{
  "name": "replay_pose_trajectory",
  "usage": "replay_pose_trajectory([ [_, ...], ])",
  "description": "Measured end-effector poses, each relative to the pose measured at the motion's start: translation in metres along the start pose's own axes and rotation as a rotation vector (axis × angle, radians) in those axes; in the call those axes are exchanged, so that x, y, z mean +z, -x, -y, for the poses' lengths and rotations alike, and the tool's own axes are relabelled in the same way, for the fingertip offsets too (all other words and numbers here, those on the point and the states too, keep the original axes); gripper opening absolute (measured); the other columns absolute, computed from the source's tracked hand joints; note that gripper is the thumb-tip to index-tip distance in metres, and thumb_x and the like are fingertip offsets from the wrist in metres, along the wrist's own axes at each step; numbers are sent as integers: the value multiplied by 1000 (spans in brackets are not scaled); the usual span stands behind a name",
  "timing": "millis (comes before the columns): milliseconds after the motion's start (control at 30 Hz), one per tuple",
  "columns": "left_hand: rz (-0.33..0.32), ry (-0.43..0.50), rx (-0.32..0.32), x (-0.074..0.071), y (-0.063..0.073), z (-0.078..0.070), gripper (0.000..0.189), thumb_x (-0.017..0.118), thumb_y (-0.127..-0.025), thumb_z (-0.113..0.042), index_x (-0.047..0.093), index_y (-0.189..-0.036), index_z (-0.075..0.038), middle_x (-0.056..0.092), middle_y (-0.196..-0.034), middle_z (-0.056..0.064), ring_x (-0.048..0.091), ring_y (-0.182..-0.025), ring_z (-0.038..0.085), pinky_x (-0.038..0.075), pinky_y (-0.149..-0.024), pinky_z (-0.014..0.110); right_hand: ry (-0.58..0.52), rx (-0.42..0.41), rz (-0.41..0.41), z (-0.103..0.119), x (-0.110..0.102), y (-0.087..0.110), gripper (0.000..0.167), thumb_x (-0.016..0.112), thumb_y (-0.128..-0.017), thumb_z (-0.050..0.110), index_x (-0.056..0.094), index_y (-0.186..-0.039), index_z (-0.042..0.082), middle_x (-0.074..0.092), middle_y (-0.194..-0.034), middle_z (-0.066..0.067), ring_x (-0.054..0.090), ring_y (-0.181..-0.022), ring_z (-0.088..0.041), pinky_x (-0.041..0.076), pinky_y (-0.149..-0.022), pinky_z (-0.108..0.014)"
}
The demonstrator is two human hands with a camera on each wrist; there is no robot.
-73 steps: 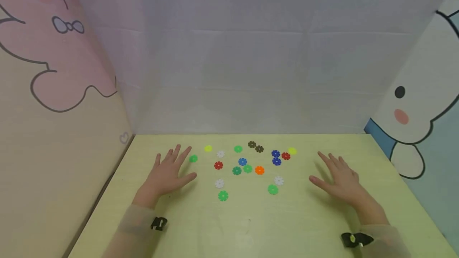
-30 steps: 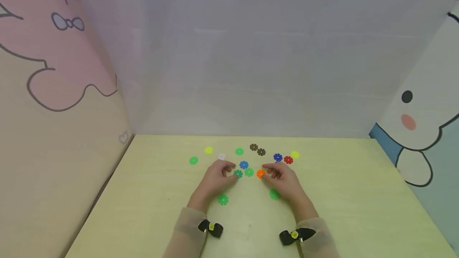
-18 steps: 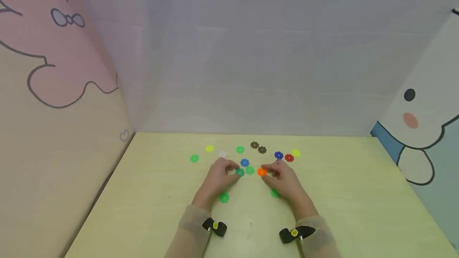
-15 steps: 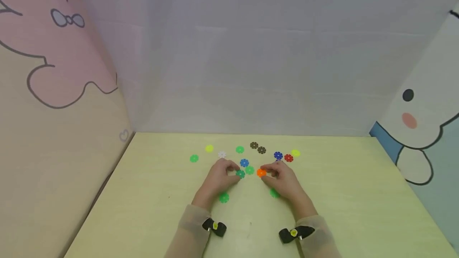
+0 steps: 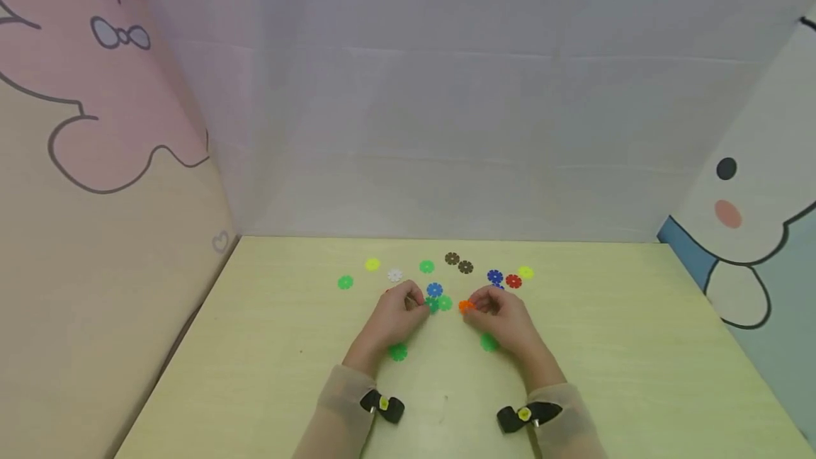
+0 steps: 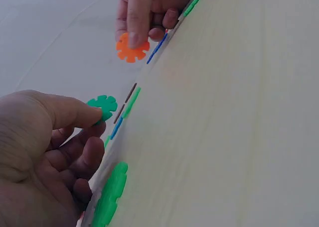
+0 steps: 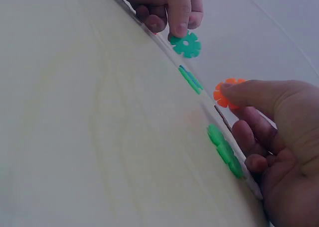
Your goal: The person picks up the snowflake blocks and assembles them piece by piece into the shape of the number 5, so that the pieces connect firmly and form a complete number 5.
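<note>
My left hand (image 5: 390, 314) pinches a dark green notched plastic disc (image 5: 432, 304) between thumb and fingertips. The right hand (image 5: 505, 319) pinches an orange notched disc (image 5: 465, 306) in the same way. Both wrist views show the two discs raised above the tabletop and tilted, apart from each other: the dark green disc (image 6: 103, 103) in the left wrist view, the orange disc (image 7: 220, 98) in the right. Just between the hands lie a light green disc (image 5: 445, 303) and a blue disc (image 5: 435, 290). Green discs (image 5: 398, 352) lie under each hand's wrist side, partly covered.
Farther back on the pale tabletop (image 5: 280, 388) lie brown discs (image 5: 452, 258), a white disc (image 5: 395, 274), a red disc (image 5: 513, 281), a dark blue disc (image 5: 494, 276) and yellow discs (image 5: 372, 264). A white curtain (image 5: 408, 126) stands behind the table's far edge.
Both hands have come in from the table's sides to the middle. The dark green and orange discs, flat on the table before, are now pinched and lifted slightly.
</note>
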State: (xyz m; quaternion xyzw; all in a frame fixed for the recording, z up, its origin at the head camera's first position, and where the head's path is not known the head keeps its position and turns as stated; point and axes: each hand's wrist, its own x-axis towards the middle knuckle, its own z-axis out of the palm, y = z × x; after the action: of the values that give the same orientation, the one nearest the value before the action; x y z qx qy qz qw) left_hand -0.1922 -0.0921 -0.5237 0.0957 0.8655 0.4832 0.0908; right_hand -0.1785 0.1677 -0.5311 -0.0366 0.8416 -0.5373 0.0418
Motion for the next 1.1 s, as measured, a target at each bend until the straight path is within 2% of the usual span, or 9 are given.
replay_pose_trajectory([
  [133, -81, 121, -8, 0, -1, -4, 18, 75, -100, -18, 67, -115, -13, 70, -100, 0, 65, -87, 16, 56, -80, 34, -132, -45, -20, 2, 2, -2, 18, 86, -96, 12, 78, -111, 7, 77, -101, -6, 71, -91, -21, 59, -83, -25],
  [233, -99, 167, -5, -1, -1, -8, 22, 75, -102, -15, 69, -122, -10, 70, -107, 3, 66, -92, 18, 58, -83, 33, -190, -62, -26, 5, 3, -3, 19, 86, -96, 10, 78, -112, 5, 79, -103, -7, 73, -93, -19, 61, -83, -24],
  [433, -66, 229, 30, -2, 0, -16, 19, 76, -103, -15, 74, -119, -6, 74, -102, 4, 68, -85, 17, 60, -76, 29, -256, -79, -50, 8, 6, -2, 18, 87, -94, 7, 78, -108, 3, 79, -102, -8, 74, -92, -17, 62, -82, -25],
  [633, -47, 290, 45, 1, 0, -22, 16, 75, -104, -14, 73, -115, -2, 75, -99, 6, 70, -81, 16, 61, -75, 29, -288, -129, -41, 9, 9, 0, 19, 87, -93, 5, 78, -109, 0, 79, -103, -10, 76, -93, -16, 64, -85, -26],
  [900, -22, 294, 67, 3, 1, -26, 13, 75, -104, -13, 75, -113, -3, 75, -98, 4, 70, -79, 17, 61, -74, 31, -302, -164, -58, 11, 10, 1, 17, 86, -92, 0, 79, -107, 0, 79, -103, -12, 75, -93, -14, 64, -83, -26],
  [1100, -21, 317, 77, 2, 2, -24, 15, 75, -104, -12, 75, -113, -1, 76, -98, 5, 71, -80, 19, 62, -75, 32, -315, -177, -41, 11, 11, 3, 18, 85, -92, -3, 78, -109, -4, 79, -105, -16, 77, -93, -13, 64, -85, -26],
])
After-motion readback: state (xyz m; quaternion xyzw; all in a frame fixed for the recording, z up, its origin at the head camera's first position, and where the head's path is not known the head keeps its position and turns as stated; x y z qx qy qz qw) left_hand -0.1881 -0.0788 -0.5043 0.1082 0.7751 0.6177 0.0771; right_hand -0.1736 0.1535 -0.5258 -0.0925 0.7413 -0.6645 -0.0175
